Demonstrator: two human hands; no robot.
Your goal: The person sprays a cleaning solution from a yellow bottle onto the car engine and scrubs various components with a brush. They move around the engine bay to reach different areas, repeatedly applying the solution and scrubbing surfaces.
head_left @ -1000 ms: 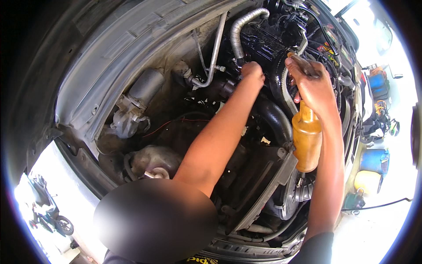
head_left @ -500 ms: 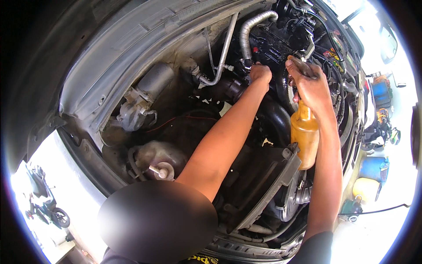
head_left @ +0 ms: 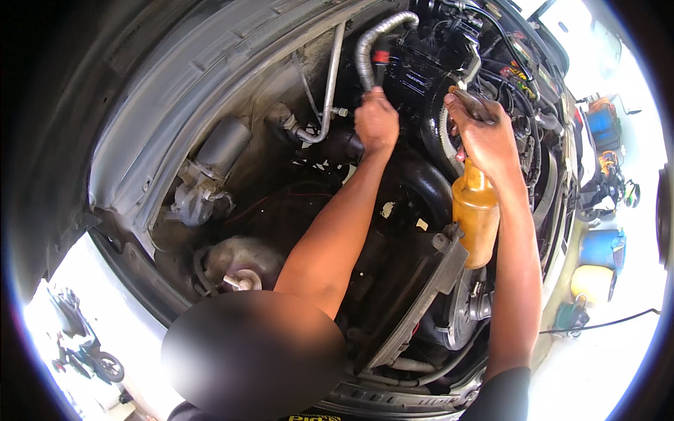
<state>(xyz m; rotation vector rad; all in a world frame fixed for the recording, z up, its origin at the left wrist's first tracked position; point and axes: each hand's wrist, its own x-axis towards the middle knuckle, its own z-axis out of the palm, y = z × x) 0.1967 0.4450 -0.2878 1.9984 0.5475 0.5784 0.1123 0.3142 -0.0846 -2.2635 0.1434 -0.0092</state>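
My right hand (head_left: 484,137) is wrapped round the top of a spray gun (head_left: 477,109), whose amber, translucent bottle (head_left: 477,221) hangs below the fist. Beyond it lies the wet-looking black engine (head_left: 414,74). My left hand (head_left: 377,123) is closed round a black tool with a red band (head_left: 381,57). That tool points away from me, beside a ribbed silver hose (head_left: 365,52); its working end cannot be made out. Both hands are over the engine bay, the left one slightly blurred.
A bent metal pipe (head_left: 330,105) and a grey cylinder (head_left: 226,144) sit left of my left arm. A black radiator-side panel (head_left: 421,291) slants below the bottle. Outside the car, a blue container (head_left: 600,249) and yellow container (head_left: 591,282) stand at right; a motorbike (head_left: 84,344) is at lower left.
My left hand has moved left across the bay, and more of the black-and-red tool shows. The whole view has shifted slightly. My right hand still holds the spray gun.
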